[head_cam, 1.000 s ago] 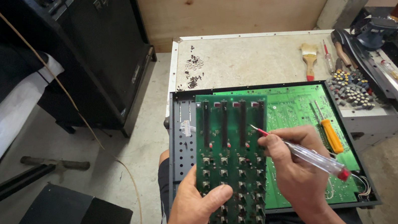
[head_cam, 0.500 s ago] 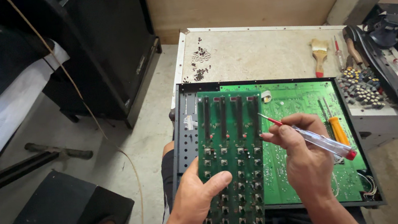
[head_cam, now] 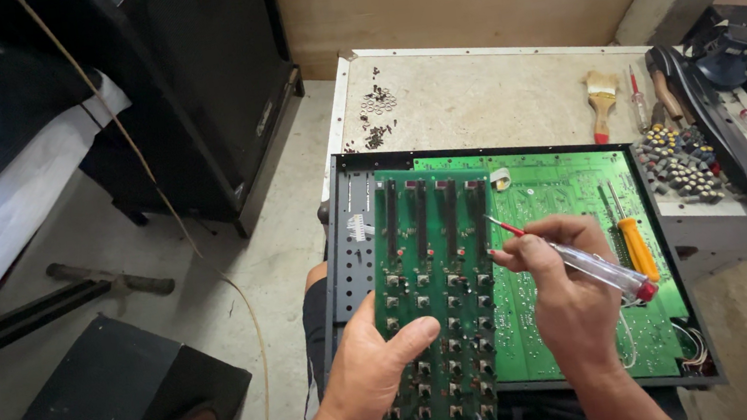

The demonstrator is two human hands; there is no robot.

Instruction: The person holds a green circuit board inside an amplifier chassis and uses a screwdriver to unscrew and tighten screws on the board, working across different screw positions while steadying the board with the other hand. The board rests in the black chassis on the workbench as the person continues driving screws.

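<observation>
Two hands share the work here: our left hand (head_cam: 370, 372) clamps the narrow circuit board (head_cam: 433, 307) over the open chassis (head_cam: 344, 242), while our right hand (head_cam: 564, 296) pinches the screwdriver (head_cam: 579, 261), so we should steady the board and keep the tip square.

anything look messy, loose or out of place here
Yes. Small dark screws and washers lie scattered loose on the white table. An orange screwdriver lies right on the green circuit board inside the open chassis, beside the right hand.
</observation>
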